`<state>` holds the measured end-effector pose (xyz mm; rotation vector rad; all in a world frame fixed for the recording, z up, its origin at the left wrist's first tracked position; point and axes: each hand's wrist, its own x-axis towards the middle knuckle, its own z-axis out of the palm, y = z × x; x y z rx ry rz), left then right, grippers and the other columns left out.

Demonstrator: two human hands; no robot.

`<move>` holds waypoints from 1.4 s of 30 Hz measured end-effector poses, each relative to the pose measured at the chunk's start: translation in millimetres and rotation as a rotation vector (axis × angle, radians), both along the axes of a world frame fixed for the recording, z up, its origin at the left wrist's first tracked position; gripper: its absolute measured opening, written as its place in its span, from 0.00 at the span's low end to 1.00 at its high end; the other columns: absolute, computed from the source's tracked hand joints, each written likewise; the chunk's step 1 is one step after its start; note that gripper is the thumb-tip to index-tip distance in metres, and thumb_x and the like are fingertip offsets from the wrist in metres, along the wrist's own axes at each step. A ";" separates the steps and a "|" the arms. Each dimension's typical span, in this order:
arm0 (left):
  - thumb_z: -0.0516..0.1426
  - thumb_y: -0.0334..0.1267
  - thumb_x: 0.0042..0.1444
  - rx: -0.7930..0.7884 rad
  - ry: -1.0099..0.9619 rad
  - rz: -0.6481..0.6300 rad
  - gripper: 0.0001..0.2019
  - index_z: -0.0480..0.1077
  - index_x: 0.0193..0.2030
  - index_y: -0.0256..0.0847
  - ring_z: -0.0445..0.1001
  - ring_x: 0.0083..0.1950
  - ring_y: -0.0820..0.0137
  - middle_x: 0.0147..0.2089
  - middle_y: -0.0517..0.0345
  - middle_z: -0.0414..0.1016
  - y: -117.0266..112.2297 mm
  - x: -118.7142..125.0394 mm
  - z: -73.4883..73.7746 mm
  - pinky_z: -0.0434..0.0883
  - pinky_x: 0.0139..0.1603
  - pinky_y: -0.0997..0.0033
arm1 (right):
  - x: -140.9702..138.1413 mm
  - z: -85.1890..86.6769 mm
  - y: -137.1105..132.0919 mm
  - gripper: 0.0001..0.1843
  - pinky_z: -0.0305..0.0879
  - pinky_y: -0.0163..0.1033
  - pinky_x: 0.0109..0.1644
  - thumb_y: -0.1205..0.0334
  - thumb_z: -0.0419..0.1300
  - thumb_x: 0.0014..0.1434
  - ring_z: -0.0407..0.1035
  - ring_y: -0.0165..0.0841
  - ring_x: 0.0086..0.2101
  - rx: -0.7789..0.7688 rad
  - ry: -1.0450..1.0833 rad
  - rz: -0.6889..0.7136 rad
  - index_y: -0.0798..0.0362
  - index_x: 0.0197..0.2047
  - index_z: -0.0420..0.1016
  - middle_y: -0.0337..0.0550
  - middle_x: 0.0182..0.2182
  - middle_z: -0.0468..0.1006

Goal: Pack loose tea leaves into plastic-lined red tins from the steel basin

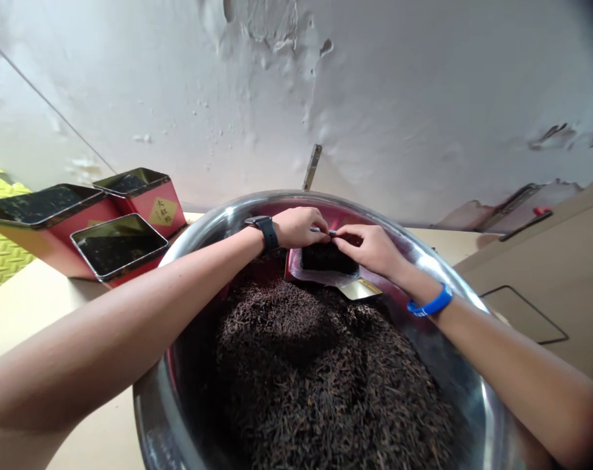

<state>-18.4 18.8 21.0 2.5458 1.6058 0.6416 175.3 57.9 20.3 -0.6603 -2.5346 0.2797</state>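
A big shiny metal basin (218,215) holds a heap of dark, dry loose tea leaves (296,365). Towards its far side, a red tin (289,264) lined with clear plastic (320,277) sits on the heap, with dark tea inside. A gold-coloured metal flap or lid (359,289) lies by its near right corner. My left hand (299,226), wearing a dark watch, pinches a thin grey strip (322,230) over the tin's far edge. Opposite it, my right hand (369,247), with a blue wristband, closes its fingertips on the same strip. What the strip belongs to is unclear.
Several red tins with open tops, among them a small one (134,271), stand left of the basin on a pale table (36,326). A stained, peeling wall (257,117) rises close behind. Cardboard (546,274) is at the right, yellow textured matting (2,228) at far left.
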 end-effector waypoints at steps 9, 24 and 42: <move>0.49 0.45 0.53 -0.042 -0.001 -0.083 0.15 0.72 0.40 0.43 0.69 0.40 0.72 0.41 0.58 0.73 1.0 2.6 -0.8 0.62 0.43 0.75 | 1.9 6.6 -1.5 0.11 0.58 0.34 0.32 0.60 0.52 0.55 0.66 0.29 0.28 0.079 -0.134 0.045 0.55 0.32 0.73 0.42 0.28 0.76; 0.50 0.40 0.52 -0.093 0.032 -0.115 0.12 0.73 0.37 0.43 0.67 0.41 0.73 0.43 0.59 0.72 3.3 1.8 1.1 0.62 0.42 0.75 | -2.2 -9.8 -5.0 0.12 0.58 0.36 0.34 0.59 0.51 0.56 0.69 0.33 0.31 0.140 -0.096 -0.076 0.50 0.36 0.75 0.43 0.31 0.78; 0.49 0.42 0.55 -0.111 0.060 -0.158 0.14 0.73 0.37 0.40 0.67 0.44 0.73 0.47 0.56 0.69 0.5 -0.1 5.8 0.61 0.48 0.74 | -4.6 -9.9 3.3 0.12 0.58 0.35 0.32 0.58 0.52 0.56 0.68 0.30 0.28 -0.173 -0.099 0.057 0.53 0.29 0.74 0.41 0.27 0.77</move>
